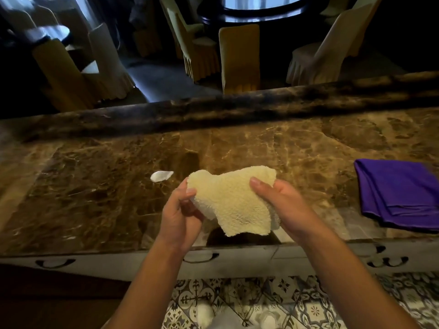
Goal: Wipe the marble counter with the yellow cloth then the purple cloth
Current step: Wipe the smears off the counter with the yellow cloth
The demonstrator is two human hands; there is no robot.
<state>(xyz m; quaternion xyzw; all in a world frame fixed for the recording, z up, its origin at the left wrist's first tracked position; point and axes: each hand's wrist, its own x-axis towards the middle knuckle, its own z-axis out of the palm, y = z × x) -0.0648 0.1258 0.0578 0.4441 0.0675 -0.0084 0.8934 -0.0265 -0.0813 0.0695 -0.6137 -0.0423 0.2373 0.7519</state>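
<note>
A pale yellow terry cloth is held up above the near part of the brown marble counter. My left hand pinches its left edge, and my right hand grips its right side with the thumb on top. The cloth hangs loose between them, clear of the stone. A folded purple cloth lies flat on the counter at the far right, apart from both hands. A small white smear sits on the marble just left of the yellow cloth.
A raised dark marble ledge runs along the counter's far side. Beyond it stand several covered chairs and a dark round table. White drawer fronts with handles line the near edge, above a patterned tile floor.
</note>
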